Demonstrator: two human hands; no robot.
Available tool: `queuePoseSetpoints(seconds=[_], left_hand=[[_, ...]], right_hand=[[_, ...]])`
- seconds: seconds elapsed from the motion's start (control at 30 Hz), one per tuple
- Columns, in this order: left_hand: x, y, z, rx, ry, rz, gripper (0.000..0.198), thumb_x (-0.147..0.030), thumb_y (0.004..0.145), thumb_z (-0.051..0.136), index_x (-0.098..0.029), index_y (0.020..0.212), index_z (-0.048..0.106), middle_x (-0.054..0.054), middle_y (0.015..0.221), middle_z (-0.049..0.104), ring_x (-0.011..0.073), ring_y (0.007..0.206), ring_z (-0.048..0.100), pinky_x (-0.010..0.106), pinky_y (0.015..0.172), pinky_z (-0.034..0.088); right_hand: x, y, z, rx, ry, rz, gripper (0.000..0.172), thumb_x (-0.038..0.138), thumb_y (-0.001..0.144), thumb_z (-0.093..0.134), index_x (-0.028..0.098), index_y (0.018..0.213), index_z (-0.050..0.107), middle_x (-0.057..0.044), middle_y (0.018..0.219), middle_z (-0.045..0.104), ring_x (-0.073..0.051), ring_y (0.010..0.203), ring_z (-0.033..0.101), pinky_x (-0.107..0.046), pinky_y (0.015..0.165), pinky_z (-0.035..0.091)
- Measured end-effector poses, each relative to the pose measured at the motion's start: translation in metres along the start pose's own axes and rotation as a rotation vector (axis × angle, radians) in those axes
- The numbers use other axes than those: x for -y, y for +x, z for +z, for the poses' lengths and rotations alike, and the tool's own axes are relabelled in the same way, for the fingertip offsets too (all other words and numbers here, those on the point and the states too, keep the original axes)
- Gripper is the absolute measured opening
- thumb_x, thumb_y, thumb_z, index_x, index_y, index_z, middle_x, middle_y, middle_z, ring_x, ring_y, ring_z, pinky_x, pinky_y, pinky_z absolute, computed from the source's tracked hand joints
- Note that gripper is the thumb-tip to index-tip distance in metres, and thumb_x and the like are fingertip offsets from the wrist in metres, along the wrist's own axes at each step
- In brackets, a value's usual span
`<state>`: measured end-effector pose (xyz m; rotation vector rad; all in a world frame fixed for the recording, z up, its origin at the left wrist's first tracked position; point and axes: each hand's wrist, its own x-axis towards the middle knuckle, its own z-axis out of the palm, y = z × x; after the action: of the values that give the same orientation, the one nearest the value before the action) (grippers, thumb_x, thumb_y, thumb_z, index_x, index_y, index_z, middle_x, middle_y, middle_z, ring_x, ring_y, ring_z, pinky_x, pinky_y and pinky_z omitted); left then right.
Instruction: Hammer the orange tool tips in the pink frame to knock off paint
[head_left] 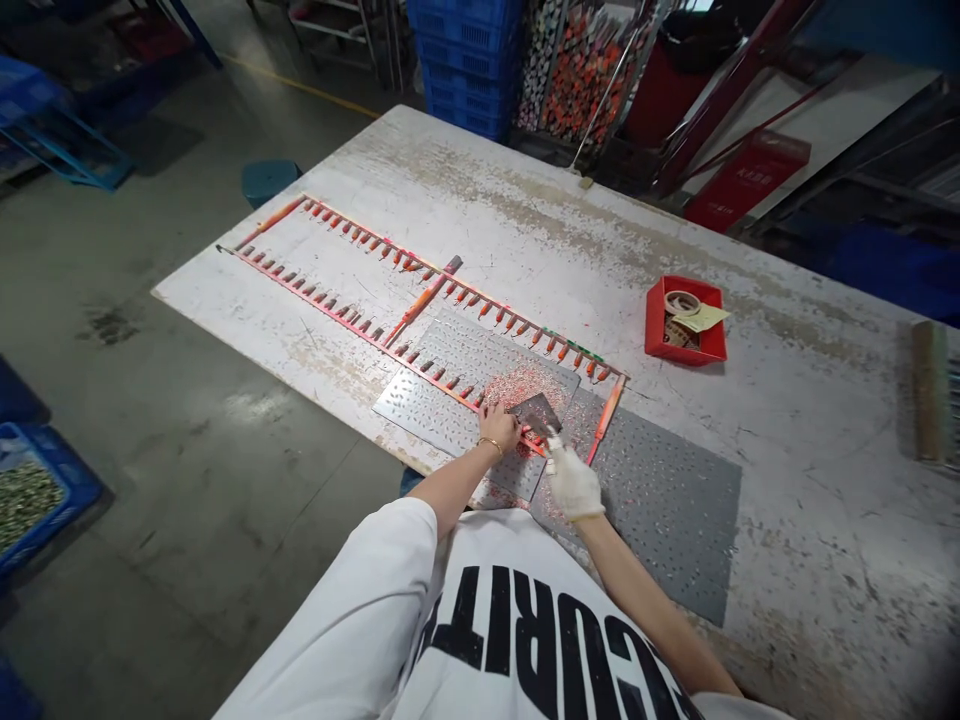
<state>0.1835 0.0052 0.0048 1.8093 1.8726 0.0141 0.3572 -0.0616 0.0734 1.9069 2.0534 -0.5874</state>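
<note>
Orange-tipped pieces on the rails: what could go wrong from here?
The left hand is pressed close to the row of orange-tipped pieces on the rail, so it might knock some loose. The gloved right hand is right by a dark metal plate; if the plate slips, it could catch nearby pieces. Loose orange flakes on the perforated metal sheet could also scatter.

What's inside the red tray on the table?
The red tray holds a roll of tape and a pale yellow paper tag, with a brownish bundle beneath them. They cover much of the tray's floor, so anything under them cannot be seen.
</note>
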Motion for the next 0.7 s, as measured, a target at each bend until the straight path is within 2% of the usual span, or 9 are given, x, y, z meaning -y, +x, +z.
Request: queuePoseSetpoints(seconds=[0.17, 0.3, 0.5, 0.7], left_hand=[[0.003, -0.002, 0.0, -0.003, -0.005, 0.018, 0.027, -0.039, 0.094, 0.056, -0.027, 0.091, 0.08, 0.008, 0.117, 0.064, 0.0256, 0.119, 0.052, 0.046, 0.117, 0.027], [0.003, -0.003, 0.0, 0.008, -0.012, 0.017, 0.026, -0.043, 0.092, 0.059, -0.028, 0.088, 0.08, 0.007, 0.117, 0.064, 0.0256, 0.12, 0.053, 0.046, 0.119, 0.024], [0.002, -0.001, -0.001, 0.019, -0.002, -0.001, 0.026, -0.044, 0.092, 0.06, -0.027, 0.09, 0.079, 0.008, 0.12, 0.064, 0.0272, 0.121, 0.053, 0.047, 0.118, 0.026], [0.001, -0.002, -0.002, 0.018, -0.018, 0.006, 0.027, -0.043, 0.093, 0.059, -0.026, 0.09, 0.08, 0.009, 0.12, 0.064, 0.0272, 0.121, 0.052, 0.047, 0.12, 0.023]], right_hand=[[0.002, 0.003, -0.002, -0.011, -0.013, 0.015, 0.041, 0.044, 0.101, 0.058, 0.019, 0.133, 0.059, -0.007, 0.114, 0.067, -0.017, 0.09, 0.067, -0.038, 0.08, 0.058], [0.0, -0.005, -0.006, -0.063, -0.024, 0.027, 0.046, 0.044, 0.103, 0.052, 0.02, 0.143, 0.052, -0.008, 0.12, 0.064, -0.017, 0.092, 0.065, -0.037, 0.082, 0.056], [0.005, 0.005, -0.001, 0.014, -0.034, 0.001, 0.041, 0.043, 0.101, 0.058, 0.019, 0.135, 0.058, -0.006, 0.11, 0.068, -0.016, 0.086, 0.066, -0.036, 0.078, 0.058], [0.005, -0.004, -0.007, -0.026, -0.031, 0.016, 0.042, 0.044, 0.099, 0.061, 0.019, 0.133, 0.059, -0.009, 0.126, 0.064, -0.02, 0.101, 0.066, -0.041, 0.087, 0.058]])
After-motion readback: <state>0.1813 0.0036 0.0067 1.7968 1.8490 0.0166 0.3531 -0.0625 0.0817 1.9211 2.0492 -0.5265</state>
